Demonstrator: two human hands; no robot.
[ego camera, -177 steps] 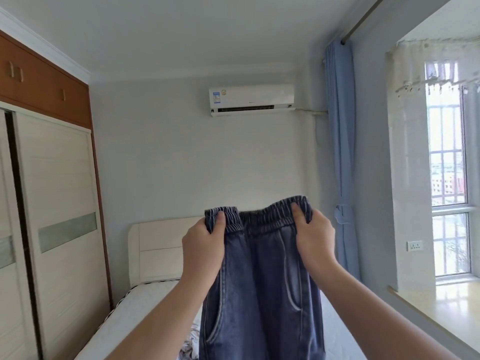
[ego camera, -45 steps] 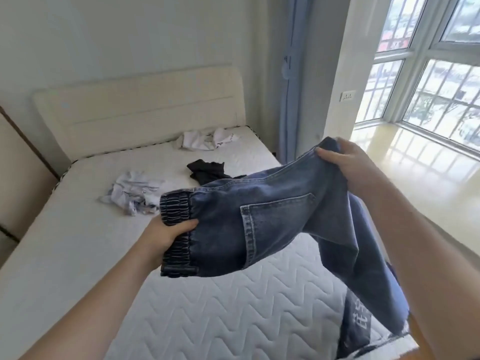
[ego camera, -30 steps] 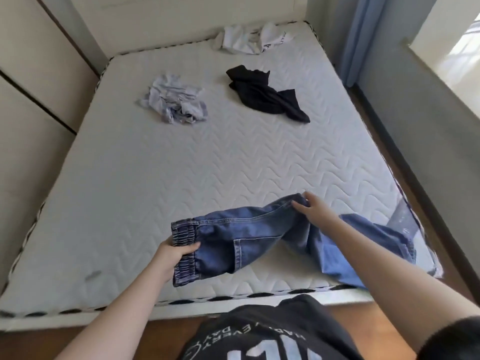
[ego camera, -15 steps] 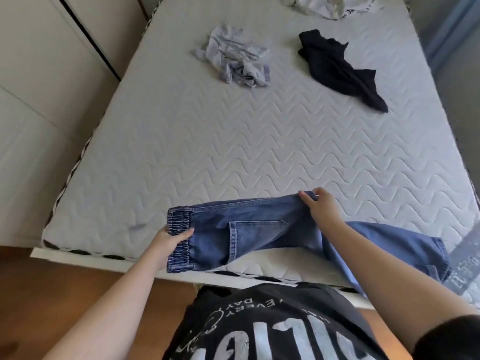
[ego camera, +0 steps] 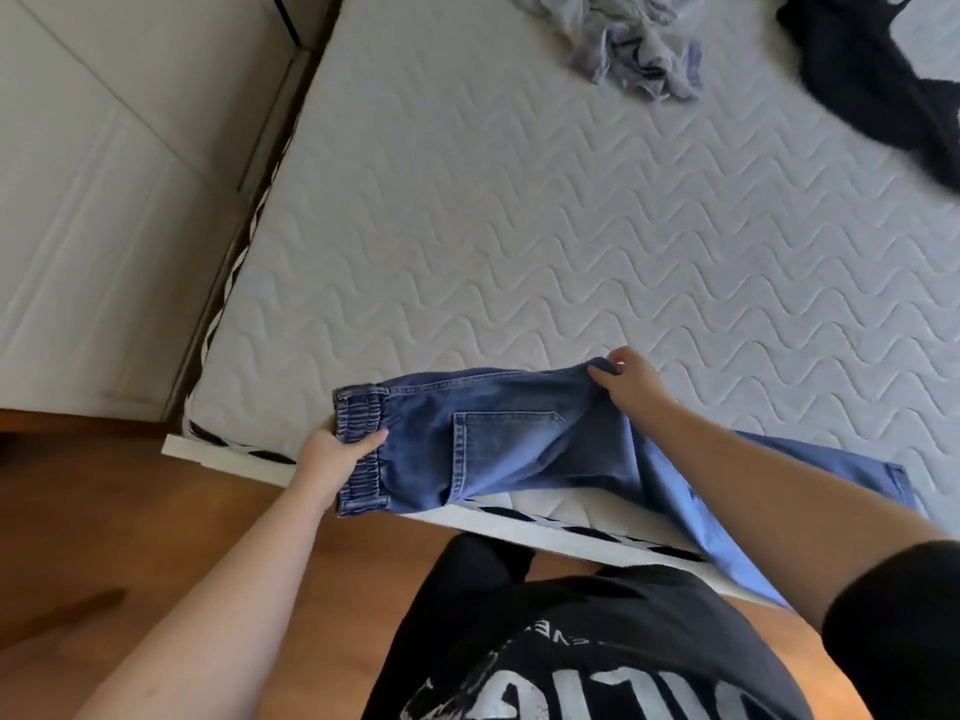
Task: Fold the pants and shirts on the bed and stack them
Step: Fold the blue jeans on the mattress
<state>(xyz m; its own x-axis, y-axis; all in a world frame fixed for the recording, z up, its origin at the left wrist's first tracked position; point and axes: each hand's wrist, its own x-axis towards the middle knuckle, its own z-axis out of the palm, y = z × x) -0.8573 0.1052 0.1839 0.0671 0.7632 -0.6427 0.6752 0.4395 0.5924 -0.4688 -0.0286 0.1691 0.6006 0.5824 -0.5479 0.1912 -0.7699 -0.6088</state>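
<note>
The blue jeans [ego camera: 519, 449] are held stretched over the near edge of the bed [ego camera: 519, 226], legs trailing to the right. The elastic waistband is gripped by the left hand [ego camera: 337, 454], fingers curled round it. The crotch seam is pinched by the right hand [ego camera: 634, 379]. A crumpled pale shirt [ego camera: 634, 49] and a black garment [ego camera: 883, 80] lie at the far side.

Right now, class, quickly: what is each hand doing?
Left hand: grips the jeans at the waistband.
Right hand: pinches the jeans' far edge at the seat.
</note>
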